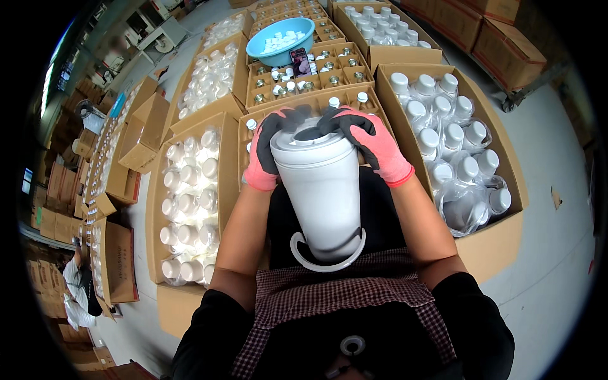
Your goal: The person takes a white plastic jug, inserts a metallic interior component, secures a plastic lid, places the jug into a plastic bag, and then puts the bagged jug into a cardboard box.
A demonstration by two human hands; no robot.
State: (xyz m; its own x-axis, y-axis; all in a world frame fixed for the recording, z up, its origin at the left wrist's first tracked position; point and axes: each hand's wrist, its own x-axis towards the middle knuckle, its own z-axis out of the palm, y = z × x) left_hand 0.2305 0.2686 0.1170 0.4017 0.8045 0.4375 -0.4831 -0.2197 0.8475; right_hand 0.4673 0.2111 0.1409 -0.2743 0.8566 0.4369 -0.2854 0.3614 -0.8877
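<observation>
Between my hands is a large pale grey tumbler (320, 196), tilted with its lidded end away from me. A loop handle (329, 263) curves round its narrow lower end, close to my apron. My left hand (271, 149), in a pink and black glove, is closed on the left side of the lid (310, 137). Gloved the same way, my right hand (370, 139) grips the lid's right side, its fingers bent over the top near a dark round opening. The fingertips at the far side of the lid are partly hidden and slightly blurred.
Cartons of white-capped, plastic-wrapped tumblers stand at right (453, 136) and left (190, 196). Ahead is a divided carton (345, 54) holding bottles, with a phone (300, 62) on it. A blue basin (254, 52) contains white pieces. A cart with boxes (506, 57) stands far right.
</observation>
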